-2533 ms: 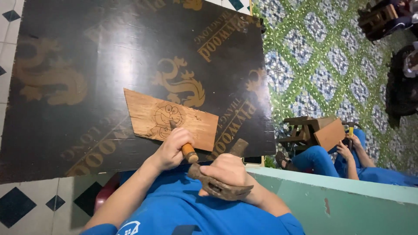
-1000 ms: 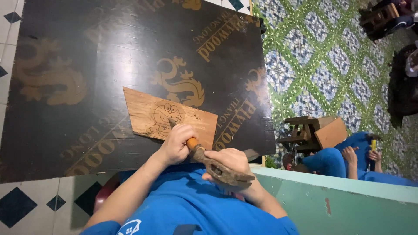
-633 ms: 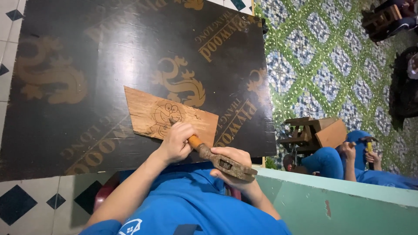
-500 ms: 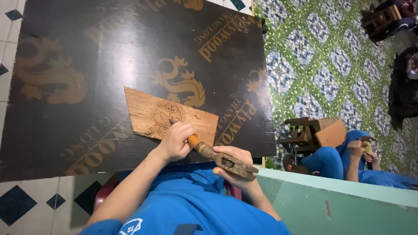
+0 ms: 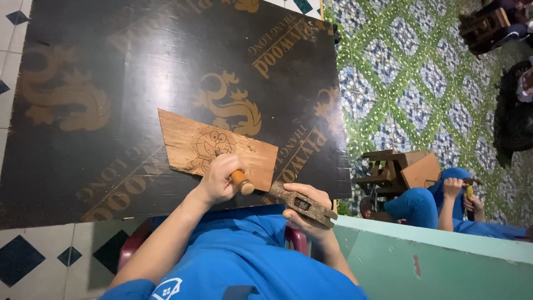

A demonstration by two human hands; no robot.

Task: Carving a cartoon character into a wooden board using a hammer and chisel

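Note:
A light wooden plank (image 5: 186, 145) with a cartoon figure carved into it lies on a large black plywood board (image 5: 139, 72) with gold dragon prints. My left hand (image 5: 217, 179) grips a chisel by its orange handle (image 5: 242, 182), with the blade end on the plank near the carving. My right hand (image 5: 304, 195) holds a worn wooden mallet (image 5: 308, 207), whose head sits just right of the chisel's handle end.
At the right another person in blue (image 5: 427, 205) sits on the green patterned floor (image 5: 411, 72), holding a tool beside a small wooden stool (image 5: 395, 169). A pale green ledge (image 5: 438, 261) runs along the lower right. Part of a red chair (image 5: 297, 236) shows under me.
About a second ago the mallet was against the chisel handle; it then drew back to the right and is near the handle again. The chisel hand stays on the plank. The other person's hands moved.

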